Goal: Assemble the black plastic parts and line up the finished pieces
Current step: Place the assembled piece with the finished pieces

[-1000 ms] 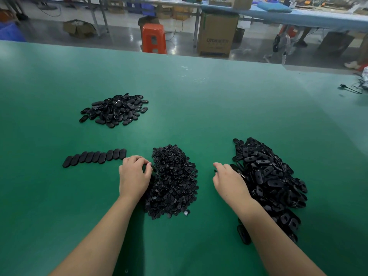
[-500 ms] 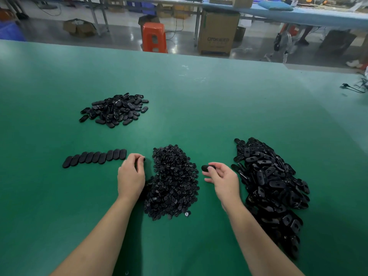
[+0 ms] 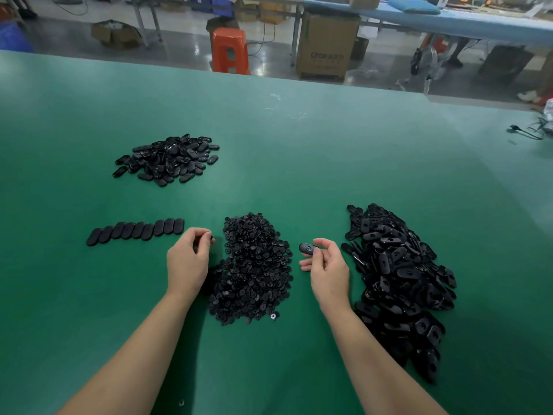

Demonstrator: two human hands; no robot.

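Observation:
On the green table lie three black heaps: small round parts in the middle, oval shells at the right, and oval pieces at the far left. A row of finished ovals lines up left of the middle heap. My right hand pinches one oval shell between thumb and fingers, lifted just left of the right heap. My left hand pinches a small black part at the middle heap's left edge, near the row's right end.
One small round part lies loose at the near edge of the middle heap. A black cable lies at the table's far right. Beyond the far edge stand an orange stool and a cardboard box.
My right hand left the right heap with one oval shell and moved leftward, raising it. My left hand closed its fingertips on a small part and lifted slightly from the middle heap.

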